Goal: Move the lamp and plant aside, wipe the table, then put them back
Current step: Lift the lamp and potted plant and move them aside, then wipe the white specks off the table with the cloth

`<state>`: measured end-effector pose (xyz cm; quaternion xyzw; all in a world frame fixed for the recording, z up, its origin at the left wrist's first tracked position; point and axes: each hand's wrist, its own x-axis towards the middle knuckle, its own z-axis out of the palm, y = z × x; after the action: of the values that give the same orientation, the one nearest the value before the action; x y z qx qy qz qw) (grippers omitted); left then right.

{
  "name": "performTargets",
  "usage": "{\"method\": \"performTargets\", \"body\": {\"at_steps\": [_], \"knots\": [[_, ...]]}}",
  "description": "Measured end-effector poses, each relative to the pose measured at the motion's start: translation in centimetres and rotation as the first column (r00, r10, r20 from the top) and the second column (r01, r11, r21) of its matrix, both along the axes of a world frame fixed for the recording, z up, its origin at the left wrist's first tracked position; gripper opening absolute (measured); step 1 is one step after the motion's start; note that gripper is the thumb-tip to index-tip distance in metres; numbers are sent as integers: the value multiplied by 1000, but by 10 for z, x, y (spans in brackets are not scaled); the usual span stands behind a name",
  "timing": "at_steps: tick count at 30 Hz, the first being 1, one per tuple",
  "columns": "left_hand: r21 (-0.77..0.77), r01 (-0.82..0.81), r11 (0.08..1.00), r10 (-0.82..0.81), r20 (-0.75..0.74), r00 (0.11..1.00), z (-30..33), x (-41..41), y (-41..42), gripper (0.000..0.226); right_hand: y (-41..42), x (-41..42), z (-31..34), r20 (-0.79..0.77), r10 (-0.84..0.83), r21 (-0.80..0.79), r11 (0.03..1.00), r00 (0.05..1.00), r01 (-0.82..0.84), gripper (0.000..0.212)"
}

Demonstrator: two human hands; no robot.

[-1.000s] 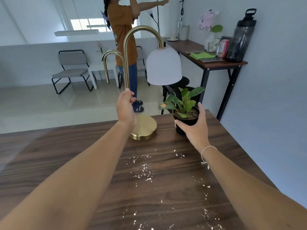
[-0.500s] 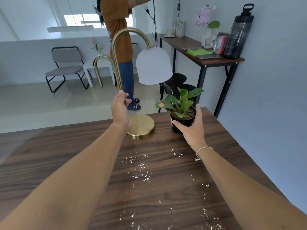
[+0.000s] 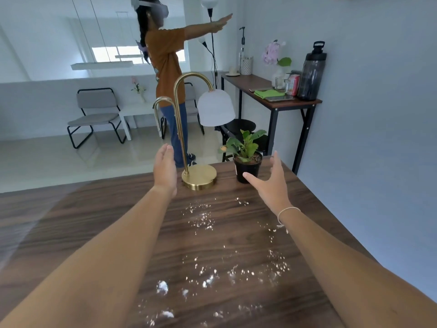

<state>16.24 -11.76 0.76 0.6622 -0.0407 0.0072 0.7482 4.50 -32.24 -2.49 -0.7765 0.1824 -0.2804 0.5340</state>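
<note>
A brass lamp with a curved stem and a white shade stands at the far edge of the dark wooden table. Right of it sits a small green plant in a black pot. My left hand hovers open just left of the lamp stem, not touching it. My right hand is open with fingers spread, just right of and in front of the pot, apart from it. White crumbs are scattered over the table's middle and near part.
A person in an orange shirt stands beyond the table with an arm stretched out. A side table at the right wall carries a green cloth, a dark bottle, a can and flowers. A grey chair stands back left.
My left hand has let go of the lamp stem and my right hand has come off the pot; both have drawn back a little and opened.
</note>
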Motion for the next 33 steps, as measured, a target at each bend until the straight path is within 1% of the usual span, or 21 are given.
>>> {"method": "performTargets", "body": {"at_steps": [4,7,11,15,18,23,26,29,31,33], "knots": [[84,10,996,-13,34,999,-7,-37,15,49,22,-33,-7,-33,51,-50,997,998,-52,94],[167,28,986,-34,33,999,-14,-68,26,46,36,-57,-16,-86,89,-122,987,992,-100,86],[321,109,941,-143,82,986,-22,-104,38,38,46,-83,-25,-175,91,-212,969,980,-128,76],[504,191,842,-285,114,952,-33,-121,43,40,48,-112,-27,-215,52,-245,964,975,-105,68],[622,222,751,-378,128,917,-40,-126,44,41,44,-137,-25,-252,-15,-297,953,968,-62,62],[779,190,598,-495,172,852,-49,-135,40,42,35,-182,-24,-343,-192,-412,910,919,36,55],[849,197,490,-562,135,816,-58,-137,38,42,29,-213,-28,-433,-313,-494,867,845,68,55],[895,203,397,-579,72,812,-66,-135,40,43,25,-236,-39,-513,-421,-596,802,748,43,59],[920,198,338,-580,38,814,-70,-133,43,45,24,-244,-45,-534,-472,-633,773,701,38,62],[935,190,298,-580,19,814,-73,-132,45,46,26,-246,-48,-518,-530,-667,742,671,71,65]]}}
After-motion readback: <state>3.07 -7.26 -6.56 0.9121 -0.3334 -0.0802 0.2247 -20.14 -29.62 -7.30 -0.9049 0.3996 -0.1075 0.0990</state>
